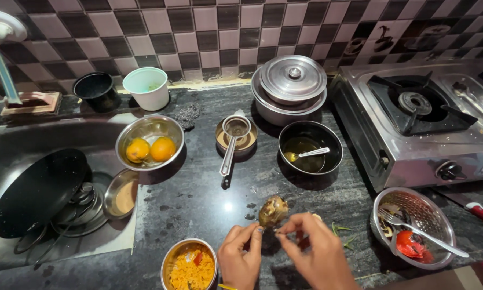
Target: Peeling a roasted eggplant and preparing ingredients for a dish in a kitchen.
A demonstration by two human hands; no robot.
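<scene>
Two hands pinch one brown lump low on the desk.

I see my left hand (240, 256) and right hand (314, 252) meeting at a small, knobbly brown lump (273, 211), what it is I cannot tell. It sits at about 12 o'clock from both sets of fingers, just above their tips, its long axis tilted toward 1 o'clock. Left fingers (256, 232) grip its lower edge; right fingers (284, 228) are closed on something at its base, perhaps a peel or stem. Both hands are equally near. A bowl of yellow rice (190, 267) lies at 9 o'clock from the left hand, a strainer (415, 227) with a fork at 3 o'clock from the right.
</scene>
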